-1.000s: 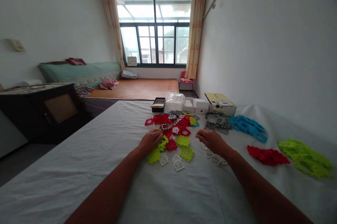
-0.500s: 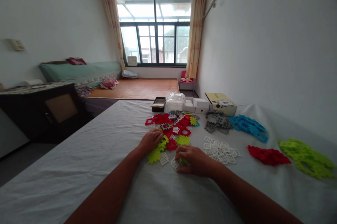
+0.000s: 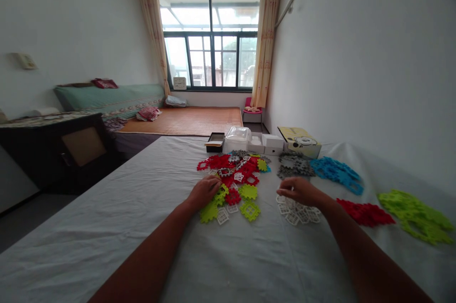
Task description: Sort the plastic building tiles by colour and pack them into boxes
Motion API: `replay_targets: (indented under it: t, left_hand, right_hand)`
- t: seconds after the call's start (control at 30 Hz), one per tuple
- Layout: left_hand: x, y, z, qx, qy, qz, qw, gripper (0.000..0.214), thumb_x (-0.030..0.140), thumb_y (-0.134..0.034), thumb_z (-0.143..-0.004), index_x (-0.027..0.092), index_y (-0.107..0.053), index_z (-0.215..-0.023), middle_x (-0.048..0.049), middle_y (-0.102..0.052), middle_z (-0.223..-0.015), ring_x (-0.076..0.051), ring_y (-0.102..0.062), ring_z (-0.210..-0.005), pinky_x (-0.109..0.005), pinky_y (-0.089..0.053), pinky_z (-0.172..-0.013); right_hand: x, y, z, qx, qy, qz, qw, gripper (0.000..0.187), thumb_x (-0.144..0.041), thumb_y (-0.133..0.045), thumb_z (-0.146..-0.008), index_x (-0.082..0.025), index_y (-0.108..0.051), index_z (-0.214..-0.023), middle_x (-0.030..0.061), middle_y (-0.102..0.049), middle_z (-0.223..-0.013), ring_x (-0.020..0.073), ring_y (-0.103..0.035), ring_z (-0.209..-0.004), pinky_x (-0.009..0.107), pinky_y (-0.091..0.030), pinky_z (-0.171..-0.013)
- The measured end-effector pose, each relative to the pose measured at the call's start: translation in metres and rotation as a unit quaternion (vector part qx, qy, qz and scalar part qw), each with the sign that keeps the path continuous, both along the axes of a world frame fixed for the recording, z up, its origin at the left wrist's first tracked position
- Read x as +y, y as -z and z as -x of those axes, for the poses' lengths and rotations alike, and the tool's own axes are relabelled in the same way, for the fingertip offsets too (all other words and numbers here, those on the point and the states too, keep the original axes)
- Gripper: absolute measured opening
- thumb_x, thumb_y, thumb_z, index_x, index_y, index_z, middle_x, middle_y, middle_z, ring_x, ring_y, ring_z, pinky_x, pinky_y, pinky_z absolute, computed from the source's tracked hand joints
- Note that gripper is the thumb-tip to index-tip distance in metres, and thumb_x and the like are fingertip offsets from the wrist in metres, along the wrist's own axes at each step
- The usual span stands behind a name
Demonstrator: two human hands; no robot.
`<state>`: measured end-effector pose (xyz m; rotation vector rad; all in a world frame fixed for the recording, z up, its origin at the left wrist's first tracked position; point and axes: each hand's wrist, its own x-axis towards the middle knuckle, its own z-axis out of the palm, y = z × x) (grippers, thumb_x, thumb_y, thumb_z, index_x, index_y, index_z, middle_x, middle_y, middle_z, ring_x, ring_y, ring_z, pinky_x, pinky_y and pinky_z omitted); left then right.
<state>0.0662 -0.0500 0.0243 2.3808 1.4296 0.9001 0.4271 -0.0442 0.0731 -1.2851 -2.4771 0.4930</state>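
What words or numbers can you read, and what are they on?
No text reads clearly.
Yellow cardboard box with a cartoon picture: any lettering is too blurred.
Square white clock: any numbers are too small.
Small white rectangular box: dark mark on its front, too small.

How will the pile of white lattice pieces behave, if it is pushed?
The white lattice pieces look thin and mostly open, so each is probably light. Overlapping at different angles, they may spread apart when pushed. Their flat shape suggests sliding rather than rolling.

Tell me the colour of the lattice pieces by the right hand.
White. The lattice pieces by the right hand show best in the head view.
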Motion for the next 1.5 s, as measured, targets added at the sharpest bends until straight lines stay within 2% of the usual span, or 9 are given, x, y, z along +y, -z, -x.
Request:
replay_targets:
  t: [0.1, 0.33, 0.53, 0.8, 1.0, 1.13, 1.33, 1.43, 1.5]
  left_hand:
    - [0.000, 0.000, 0.000, 0.002, -0.005, 0.003, 1.000, 0.034, 0.038, -0.040, -0.090, 0.021, -0.069, -0.091, -0.0061, -0.066, -0.100, -0.018, -0.059, -0.095, -0.028, -0.044, -0.089]
    - [-0.001, -0.002, -0.002, -0.005, -0.012, 0.003, 1.000, 0.033, 0.039, -0.041, -0.090, 0.022, -0.069, -0.088, -0.0055, -0.066, -0.100, -0.019, -0.059, -0.095, -0.029, -0.043, -0.091]
    - [-0.001, -0.002, -0.002, -0.003, -0.012, -0.005, 1.000, 0.033, 0.038, -0.040, -0.090, 0.023, -0.069, -0.087, -0.0053, -0.066, -0.099, -0.019, -0.059, -0.095, -0.028, -0.043, -0.091]
    - [-0.001, -0.002, -0.003, -0.001, -0.014, 0.003, 1.000, 0.033, 0.038, -0.040, -0.090, 0.022, -0.069, -0.089, -0.0055, -0.066, -0.100, -0.018, -0.059, -0.096, -0.028, -0.044, -0.090]
    - [0.000, 0.000, -0.002, 0.003, -0.012, -0.007, 1.000, 0.033, 0.039, -0.040, -0.090, 0.023, -0.069, -0.089, -0.0050, -0.066, -0.099, -0.019, -0.059, -0.095, -0.028, -0.044, -0.089]
    - [0.000, -0.001, -0.001, 0.007, -0.010, -0.003, 1.000, 0.033, 0.039, -0.039, -0.090, 0.023, -0.068, -0.089, -0.0053, -0.066, -0.100, -0.019, -0.059, -0.096, -0.028, -0.043, -0.090]
    - [0.000, -0.001, -0.001, 0.006, -0.001, -0.009, 1.000, 0.035, 0.040, -0.039, -0.090, 0.022, -0.069, -0.089, -0.0056, -0.066, -0.100, -0.019, -0.060, -0.094, -0.028, -0.044, -0.089]
    - [0.001, -0.001, -0.001, 0.008, 0.000, -0.012, 1.000, 0.035, 0.039, -0.039, -0.090, 0.022, -0.069, -0.089, -0.0058, -0.066, -0.100, -0.019, -0.060, -0.094, -0.028, -0.044, -0.088]
    - [0.001, -0.001, -0.001, 0.009, 0.000, -0.010, 1.000, 0.035, 0.039, -0.039, -0.090, 0.021, -0.069, -0.090, -0.0059, -0.066, -0.100, -0.019, -0.060, -0.094, -0.027, -0.044, -0.088]
  right_hand:
    - [-0.006, 0.003, 0.015, 0.037, -0.005, -0.053, 0.998, 0.032, -0.043, -0.051, -0.085, -0.018, -0.070, -0.080, 0.0052, -0.065, -0.078, 0.0147, -0.056, -0.070, 0.027, -0.042, -0.067]
    - [-0.052, 0.018, 0.100, 0.031, -0.172, -0.107, 0.979, 0.029, -0.038, -0.057, -0.085, -0.025, -0.062, -0.110, 0.0049, -0.065, -0.103, 0.0178, -0.053, -0.099, 0.032, -0.041, -0.089]
    - [-0.058, 0.033, 0.125, -0.086, -0.131, -0.163, 0.974, 0.033, -0.032, -0.059, -0.083, -0.025, -0.057, -0.115, 0.0062, -0.062, -0.109, 0.0227, -0.050, -0.104, 0.037, -0.040, -0.087]
    - [-0.063, 0.025, 0.119, -0.069, -0.162, -0.153, 0.972, 0.022, -0.042, -0.060, -0.082, -0.026, -0.065, -0.096, 0.0027, -0.065, -0.097, 0.0194, -0.053, -0.096, 0.032, -0.038, -0.082]
    - [-0.064, 0.030, 0.125, -0.097, -0.175, -0.211, 0.957, 0.011, -0.026, -0.053, -0.085, -0.022, -0.064, -0.086, 0.0030, -0.068, -0.087, 0.0167, -0.056, -0.086, 0.032, -0.035, -0.082]
    - [-0.058, 0.030, 0.125, -0.047, -0.118, -0.223, 0.967, 0.019, -0.014, -0.047, -0.085, -0.023, -0.063, -0.092, 0.0025, -0.068, -0.085, 0.0153, -0.057, -0.085, 0.030, -0.034, -0.081]
    - [-0.029, 0.006, 0.064, 0.000, 0.027, -0.148, 0.989, 0.015, -0.011, -0.050, -0.075, -0.019, -0.062, -0.079, 0.0020, -0.065, -0.077, 0.0144, -0.057, -0.074, 0.025, -0.038, -0.068]
    - [-0.013, 0.000, 0.031, -0.004, 0.027, -0.086, 0.996, 0.014, -0.013, -0.051, -0.074, -0.019, -0.063, -0.074, 0.0013, -0.065, -0.073, 0.0139, -0.056, -0.068, 0.025, -0.040, -0.065]
    - [-0.009, 0.001, 0.025, 0.022, 0.014, -0.101, 0.995, 0.014, -0.018, -0.052, -0.079, -0.020, -0.065, -0.077, 0.0028, -0.067, -0.078, 0.0158, -0.058, -0.076, 0.027, -0.042, -0.072]
